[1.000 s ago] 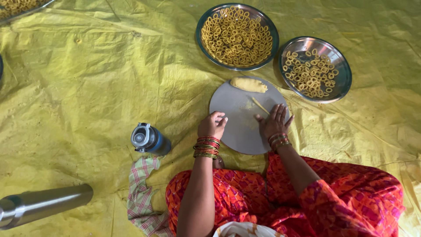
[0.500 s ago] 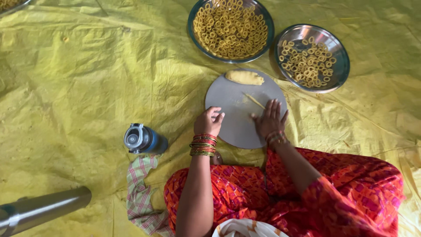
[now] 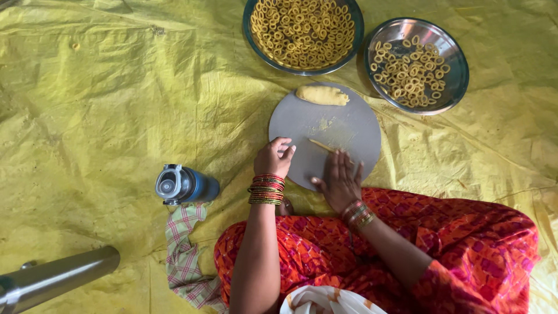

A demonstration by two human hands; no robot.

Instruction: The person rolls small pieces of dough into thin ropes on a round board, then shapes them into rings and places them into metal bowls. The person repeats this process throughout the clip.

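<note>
The right hand (image 3: 340, 181) lies flat and open, palm down, on the near part of a round grey board (image 3: 349, 125), its fingers spread over the end of one thin strip of dough (image 3: 321, 145) that sticks out just beyond the fingertips. The left hand (image 3: 274, 158) rests at the board's near left edge with fingers loosely curled; I cannot tell whether it holds anything. Both wrists wear stacks of bangles. One lump of dough (image 3: 322, 95) sits at the far edge of the board, well apart from both hands. Beyond the board stand two round metal plates: one (image 3: 303, 35) heaped with dough rings, the other (image 3: 416, 65) holding a thinner scatter of rings. One blue bottle (image 3: 185, 185) lies left of the left hand on the yellow sheet (image 3: 104, 104), beside a checked cloth (image 3: 183, 250).
</note>
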